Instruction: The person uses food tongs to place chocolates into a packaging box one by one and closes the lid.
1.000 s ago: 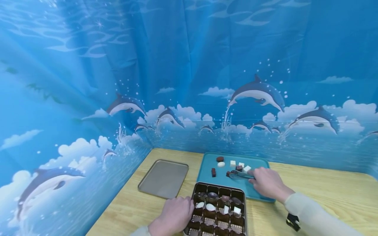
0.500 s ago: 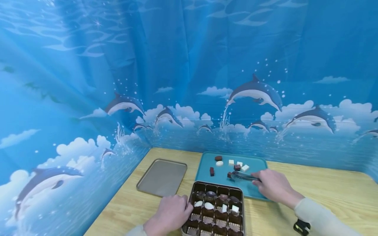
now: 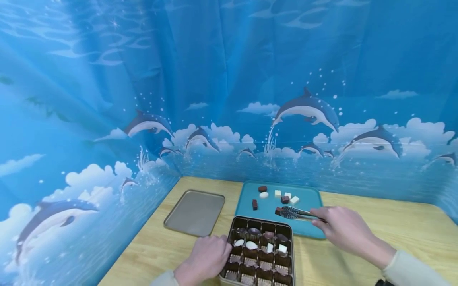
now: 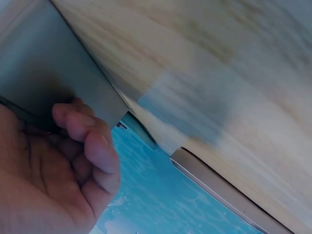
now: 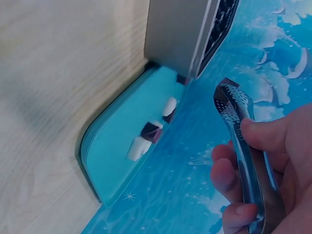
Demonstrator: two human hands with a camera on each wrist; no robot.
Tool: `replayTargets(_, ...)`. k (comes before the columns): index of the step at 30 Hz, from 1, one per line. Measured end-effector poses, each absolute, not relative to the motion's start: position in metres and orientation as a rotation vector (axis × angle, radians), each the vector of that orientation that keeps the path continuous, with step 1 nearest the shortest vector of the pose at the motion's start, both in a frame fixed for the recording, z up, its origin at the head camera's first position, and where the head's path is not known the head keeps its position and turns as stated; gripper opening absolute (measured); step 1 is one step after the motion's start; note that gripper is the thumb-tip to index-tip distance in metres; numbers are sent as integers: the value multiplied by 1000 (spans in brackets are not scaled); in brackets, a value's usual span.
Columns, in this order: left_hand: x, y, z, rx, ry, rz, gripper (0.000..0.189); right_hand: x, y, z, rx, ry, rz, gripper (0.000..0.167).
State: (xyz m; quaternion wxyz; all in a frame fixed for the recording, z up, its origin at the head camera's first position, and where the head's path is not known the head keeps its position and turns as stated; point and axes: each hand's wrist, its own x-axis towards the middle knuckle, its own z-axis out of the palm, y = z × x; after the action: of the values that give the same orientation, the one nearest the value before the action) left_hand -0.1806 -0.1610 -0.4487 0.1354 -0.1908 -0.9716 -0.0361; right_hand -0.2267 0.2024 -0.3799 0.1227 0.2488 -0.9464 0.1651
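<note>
My right hand (image 3: 345,228) grips metal tongs (image 3: 300,213), thumb on one arm and fingers curled round the other. The perforated tips pinch a dark brown chocolate cube (image 3: 278,211), raised above the teal tray in the right wrist view (image 5: 230,82). My left hand (image 3: 209,256) holds the left side of a tin box (image 3: 292,254), its fingers curled against the wall; the thumb is hidden in the left wrist view. The box has a brown divided insert. Dark and brown chocolates (image 3: 254,231) fill its far row, white pieces (image 3: 251,245) the row before it.
Behind the box lies the teal tray (image 3: 311,194) with white cubes (image 3: 294,200), a white oval (image 3: 263,195), a brown oval (image 3: 262,188) and dark pieces (image 3: 255,204). A flat grey-brown tray (image 3: 195,212) sits at left on the wooden table (image 3: 386,222). A dolphin-print curtain (image 3: 229,99) hangs behind.
My right hand has drawn back toward me and to the right, and the tongs have lifted the brown cube from the teal tray. The left hand stays at the box.
</note>
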Motion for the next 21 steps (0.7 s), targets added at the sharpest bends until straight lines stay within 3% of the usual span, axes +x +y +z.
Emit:
replayTargets(11,-181,-160,-450,-508,-2821,-131,38,-189,215,-382,778,-2818,546,31)
replayTargets(21,-179,-159,-447,-489,-2864,-159,37,-177,229,-399,970,-2880,495,29)
